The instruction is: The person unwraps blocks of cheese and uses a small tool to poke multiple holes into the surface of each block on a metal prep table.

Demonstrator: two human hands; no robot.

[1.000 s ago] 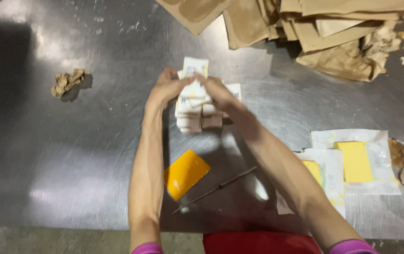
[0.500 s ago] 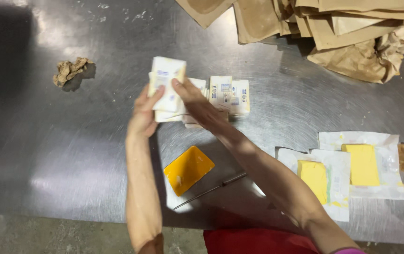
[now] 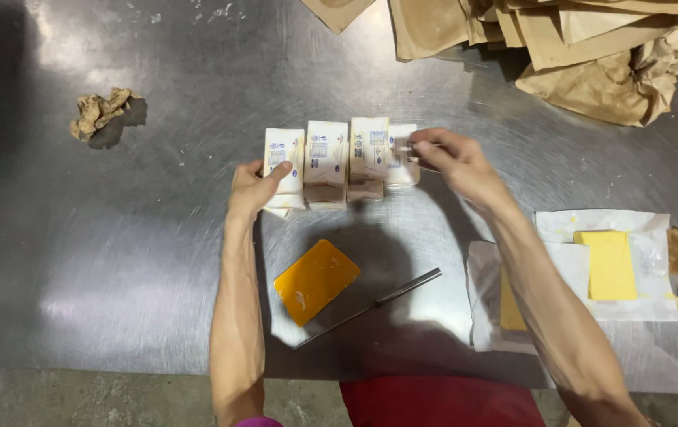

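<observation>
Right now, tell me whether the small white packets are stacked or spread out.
Spread out: four white packets lie side by side in a row on the steel table, left hand and right hand at the ends.

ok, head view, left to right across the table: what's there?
Crumpled paper wad → left hand → row of white packets → right hand → yellow block on white wrapper. Orange slab, knife and brown paper pile overlap these in x, so left out.

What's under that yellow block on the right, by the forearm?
The yellow block lies on an opened white wrapper spread on the metal table. Whatever is directly beneath the block is covered. The right hand is elsewhere, at the packets.
</observation>
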